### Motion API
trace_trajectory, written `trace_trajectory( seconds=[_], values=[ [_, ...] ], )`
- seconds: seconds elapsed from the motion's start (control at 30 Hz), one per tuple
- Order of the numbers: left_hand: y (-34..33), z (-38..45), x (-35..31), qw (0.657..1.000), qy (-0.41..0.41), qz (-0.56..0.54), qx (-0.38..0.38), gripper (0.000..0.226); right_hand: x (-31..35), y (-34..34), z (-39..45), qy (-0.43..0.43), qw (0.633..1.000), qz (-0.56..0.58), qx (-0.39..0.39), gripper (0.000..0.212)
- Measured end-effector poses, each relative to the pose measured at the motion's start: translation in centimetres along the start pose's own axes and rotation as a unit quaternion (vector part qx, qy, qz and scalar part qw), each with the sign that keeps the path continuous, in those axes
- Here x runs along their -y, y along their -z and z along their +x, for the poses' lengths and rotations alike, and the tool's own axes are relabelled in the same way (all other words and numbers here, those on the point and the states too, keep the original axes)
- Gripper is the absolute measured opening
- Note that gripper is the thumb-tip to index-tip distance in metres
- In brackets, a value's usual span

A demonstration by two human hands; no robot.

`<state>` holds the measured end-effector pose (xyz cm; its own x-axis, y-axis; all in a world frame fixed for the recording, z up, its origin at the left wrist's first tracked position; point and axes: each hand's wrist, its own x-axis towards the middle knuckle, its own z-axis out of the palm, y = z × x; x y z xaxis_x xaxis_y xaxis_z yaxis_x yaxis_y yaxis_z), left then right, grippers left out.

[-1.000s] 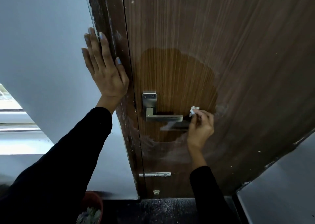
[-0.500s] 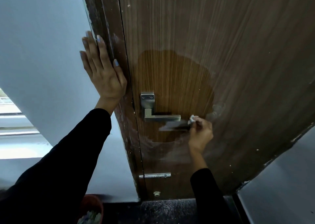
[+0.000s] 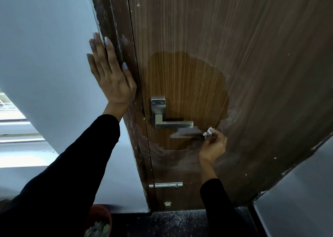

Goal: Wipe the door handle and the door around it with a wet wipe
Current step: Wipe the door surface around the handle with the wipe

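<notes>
Wood-grain door [image 3: 234, 56] fills my view, with a darker, cleaner-looking patch around the metal door handle [image 3: 173, 124]. Right hand [image 3: 213, 143] pinches a small crumpled white wet wipe [image 3: 207, 131] in curled fingertips, pressed on the door just below and right of the lever's free end, next to a pale smear under the lever. Left hand [image 3: 110, 74] is flat, fingers straight, holding nothing, resting across the grey wall [image 3: 45, 38] and the door frame [image 3: 115, 29]. Latch bar [image 3: 165, 185] sits lower on the door. Reddish pot [image 3: 99, 222] on the floor at the bottom edge.
</notes>
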<state>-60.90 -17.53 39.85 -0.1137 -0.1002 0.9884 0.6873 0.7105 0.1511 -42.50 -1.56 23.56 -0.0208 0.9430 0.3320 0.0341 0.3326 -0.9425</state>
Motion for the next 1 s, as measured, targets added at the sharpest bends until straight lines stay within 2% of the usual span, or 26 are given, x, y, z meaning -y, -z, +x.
trace_trajectory(
  seconds=[0.1, 0.17, 0.3, 0.37, 0.47, 0.53, 0.63, 0.7, 0.77, 0.83, 0.87, 0.97, 1.0],
  values=[
    [-0.2, 0.0, 0.1, 1.000, 0.004, -0.002, -0.002, 0.050, -0.2, -0.5, -1.7, 0.076, 0.991, -0.055, 0.098, 0.026],
    [-0.2, -0.1, 0.2, 1.000, 0.000, -0.003, 0.000, 0.051, -0.9, -0.4, -2.1, 0.079, 0.987, -0.062, 0.124, 0.030],
    [-0.4, -0.1, 0.4, 1.000, -0.003, -0.004, -0.001, 0.052, -0.7, -0.1, -1.2, -0.019, 0.999, -0.016, 0.034, 0.023],
    [-0.4, -0.1, 0.4, 1.000, -0.004, -0.004, -0.004, 0.052, 0.1, -0.5, -0.8, -0.001, 1.000, 0.008, 0.015, 0.021],
    [-0.4, -0.1, 0.5, 1.000, -0.005, -0.005, -0.007, 0.052, 0.1, -0.7, -0.6, 0.045, 0.998, 0.004, 0.042, 0.024],
    [-0.4, -0.2, 0.4, 1.000, -0.006, -0.004, -0.005, 0.052, -0.5, -0.3, 0.0, 0.022, 0.999, 0.005, 0.037, 0.023],
    [-0.4, -0.1, 0.4, 1.000, -0.003, -0.004, -0.006, 0.052, -0.4, 0.0, 1.8, -0.051, 0.997, 0.056, -0.033, 0.020],
    [-0.4, -0.1, 0.4, 1.000, -0.004, -0.001, -0.006, 0.052, 0.6, 0.0, 2.3, -0.013, 0.997, 0.057, -0.055, 0.022],
    [-0.5, -0.2, 0.4, 1.000, -0.005, 0.001, -0.006, 0.051, 1.3, -0.1, 1.7, 0.072, 0.997, 0.026, -0.033, 0.024],
    [-0.5, -0.2, 0.4, 1.000, -0.003, -0.002, -0.005, 0.051, 1.0, 0.2, 0.5, 0.106, 0.994, 0.010, -0.001, 0.032],
    [-0.4, -0.2, 0.4, 1.000, -0.002, -0.002, -0.005, 0.051, 0.5, 0.5, 0.2, 0.094, 0.996, 0.006, 0.008, 0.036],
    [-0.4, -0.1, 0.2, 1.000, 0.002, -0.002, -0.002, 0.051, 0.2, 0.8, 1.3, -0.029, 0.999, 0.030, -0.001, 0.035],
    [-0.4, -0.1, 0.2, 1.000, 0.003, -0.003, -0.002, 0.051, 0.8, 0.7, 1.7, -0.037, 0.999, 0.029, -0.009, 0.035]
  ],
)
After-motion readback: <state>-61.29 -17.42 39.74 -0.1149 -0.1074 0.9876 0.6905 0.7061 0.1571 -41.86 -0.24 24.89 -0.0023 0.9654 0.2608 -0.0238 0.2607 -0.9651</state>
